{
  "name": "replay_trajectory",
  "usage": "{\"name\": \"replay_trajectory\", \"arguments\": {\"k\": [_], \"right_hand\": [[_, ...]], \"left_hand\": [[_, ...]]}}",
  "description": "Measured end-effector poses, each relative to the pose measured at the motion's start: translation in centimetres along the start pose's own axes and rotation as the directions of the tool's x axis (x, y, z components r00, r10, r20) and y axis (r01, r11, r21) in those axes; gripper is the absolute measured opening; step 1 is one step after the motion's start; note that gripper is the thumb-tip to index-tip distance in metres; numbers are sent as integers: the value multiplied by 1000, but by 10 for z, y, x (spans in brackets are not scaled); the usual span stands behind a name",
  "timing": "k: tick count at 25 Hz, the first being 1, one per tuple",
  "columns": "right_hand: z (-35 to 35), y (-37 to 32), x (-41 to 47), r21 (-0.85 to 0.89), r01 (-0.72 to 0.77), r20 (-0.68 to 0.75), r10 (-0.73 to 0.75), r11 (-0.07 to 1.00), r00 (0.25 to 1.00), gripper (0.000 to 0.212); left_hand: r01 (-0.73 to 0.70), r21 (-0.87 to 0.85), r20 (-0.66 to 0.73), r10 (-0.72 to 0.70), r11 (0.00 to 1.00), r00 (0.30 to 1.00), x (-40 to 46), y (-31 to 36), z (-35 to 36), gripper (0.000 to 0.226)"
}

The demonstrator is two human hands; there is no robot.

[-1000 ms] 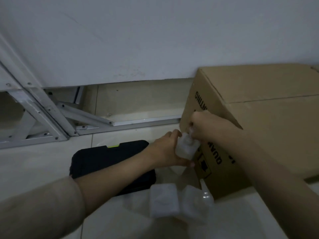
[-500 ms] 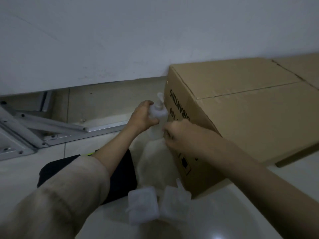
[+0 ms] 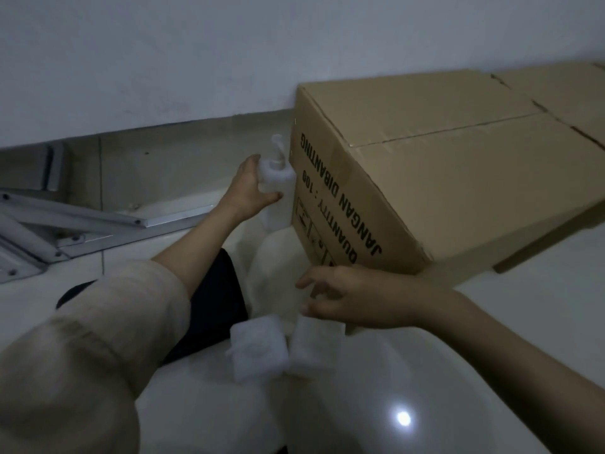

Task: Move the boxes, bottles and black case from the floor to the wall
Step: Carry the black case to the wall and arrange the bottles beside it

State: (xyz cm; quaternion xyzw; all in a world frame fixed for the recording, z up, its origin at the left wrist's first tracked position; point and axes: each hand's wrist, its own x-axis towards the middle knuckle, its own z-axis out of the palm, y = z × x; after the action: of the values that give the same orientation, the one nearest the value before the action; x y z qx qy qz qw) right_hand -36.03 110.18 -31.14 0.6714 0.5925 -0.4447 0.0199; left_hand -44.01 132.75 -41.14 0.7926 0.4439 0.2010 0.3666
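Note:
My left hand [image 3: 247,191] grips a white pump bottle [image 3: 277,188], upright on the floor beside the end of a large cardboard box [image 3: 442,178] that stands against the wall [image 3: 229,54]. My right hand [image 3: 347,298] hovers with spread fingers just above two more white bottles [image 3: 258,347] [image 3: 316,348] on the floor near me; it holds nothing. A black case [image 3: 216,299] lies on the floor, mostly hidden under my left forearm and sleeve.
A second cardboard box [image 3: 569,90] stands behind the first along the wall. Grey metal brackets [image 3: 59,224] lie on the floor at the left by the wall. The glossy white floor [image 3: 491,322] reflects a lamp.
My left hand carried the pump bottle toward the wall and set it beside the box. My right hand let go of it and drew back down over the two nearer bottles.

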Motion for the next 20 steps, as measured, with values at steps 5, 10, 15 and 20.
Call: {"name": "replay_trajectory", "arguments": {"k": [5, 10, 15, 20], "right_hand": [[16, 18, 1, 171, 95, -28, -91, 981, 995, 60], [58, 53, -6, 450, 270, -107, -249, 851, 963, 86], [87, 62, 13, 377, 387, -429, -212, 842, 878, 69], [73, 48, 53, 405, 381, -594, -78, 831, 801, 63]], "left_hand": [[-50, -124, 119, 65, 991, 991, -57, 31, -15, 74], [-81, -184, 436, 155, 980, 887, -144, 17, -41, 58], [-47, -251, 530, 177, 967, 829, -206, -11, -56, 93], [-1, -178, 520, 95, 984, 849, -232, -16, -32, 94]]}}
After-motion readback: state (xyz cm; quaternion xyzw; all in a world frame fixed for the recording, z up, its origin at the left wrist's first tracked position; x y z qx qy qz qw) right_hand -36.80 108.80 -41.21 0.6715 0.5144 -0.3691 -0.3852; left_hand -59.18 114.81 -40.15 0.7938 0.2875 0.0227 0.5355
